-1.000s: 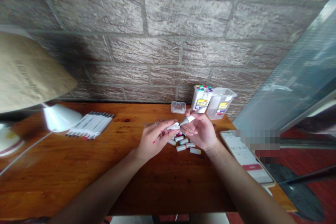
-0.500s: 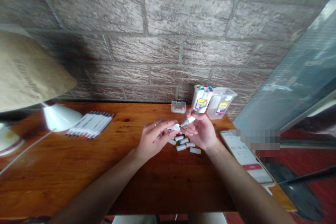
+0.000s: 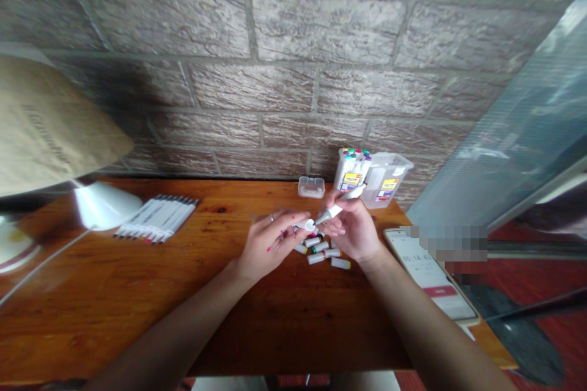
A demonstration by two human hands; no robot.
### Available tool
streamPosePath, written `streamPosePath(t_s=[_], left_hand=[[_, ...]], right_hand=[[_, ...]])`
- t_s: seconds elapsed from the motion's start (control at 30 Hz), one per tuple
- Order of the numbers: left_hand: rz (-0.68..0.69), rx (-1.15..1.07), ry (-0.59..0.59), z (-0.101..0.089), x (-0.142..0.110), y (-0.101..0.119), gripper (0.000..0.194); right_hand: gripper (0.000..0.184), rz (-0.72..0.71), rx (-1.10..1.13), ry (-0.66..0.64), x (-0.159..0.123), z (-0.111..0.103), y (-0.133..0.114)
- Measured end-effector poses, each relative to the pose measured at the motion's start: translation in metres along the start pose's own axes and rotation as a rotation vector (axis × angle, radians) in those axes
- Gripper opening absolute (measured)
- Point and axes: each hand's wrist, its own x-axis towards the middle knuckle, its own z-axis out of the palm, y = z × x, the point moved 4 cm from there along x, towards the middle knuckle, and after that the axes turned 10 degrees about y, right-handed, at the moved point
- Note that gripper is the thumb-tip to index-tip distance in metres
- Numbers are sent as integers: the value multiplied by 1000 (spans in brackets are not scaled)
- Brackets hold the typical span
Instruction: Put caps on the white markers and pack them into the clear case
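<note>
Marker (image 3: pixel 338 208), white with a grey nose: just right of center frame, held aslant above the table, back end toward upper right, dark tip toward lower left. Right hand (image 3: pixel 360 233) grasps it by the barrel, thumb and fingers closed round it.

Left hand (image 3: pixel 268 244), near center, pinches a short white cap (image 3: pixel 308 225) between thumb and fingertips; cap's open mouth faces right, toward the marker. Tip sits at that mouth; cannot tell whether it touches or has entered. Ring (image 3: pixel 272 217) on one left finger; red spots on finger and hand.

Below the hands, loose caps (image 3: pixel 318 248) in a small cluster on the wooden table (image 3: pixel 137 305), white with colored bands, among them green, orange and yellow; some partly hidden by the hands.

Behind the hands: small clear plastic case (image 3: pixel 311 187); to its right, a clear container (image 3: pixel 352 181) of upright markers with colored ends, and beside that a second clear box (image 3: pixel 386 178) with a yellow label.

Left of frame: row of white markers (image 3: pixel 158 219) lying side by side near a lamp base (image 3: pixel 107 206); tan lampshade (image 3: pixel 59 122) above. Right of frame: phone (image 3: pixel 435 275) lying face up, screen lit. Brick wall (image 3: pixel 330 30) fills the upper frame.
</note>
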Motion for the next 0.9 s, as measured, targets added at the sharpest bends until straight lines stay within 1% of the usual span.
streamPosePath(t_s=[0.23,0.37,0.67,0.9], left_hand=[[-14,-3,-6,1,0,1,30],[-16,-1,-10,1,1,1,29],[-19,-1,-15,-1,3,3,24],[-10,50,4,-1,5,4,23]], right_hand=[[10,-77,-37,12,0,0,-5],[10,-131,-69,44,-1,-2,-7],[10,-162,-109,73,1,-4,-9],[9,-156,-100,168,3,-7,-8]])
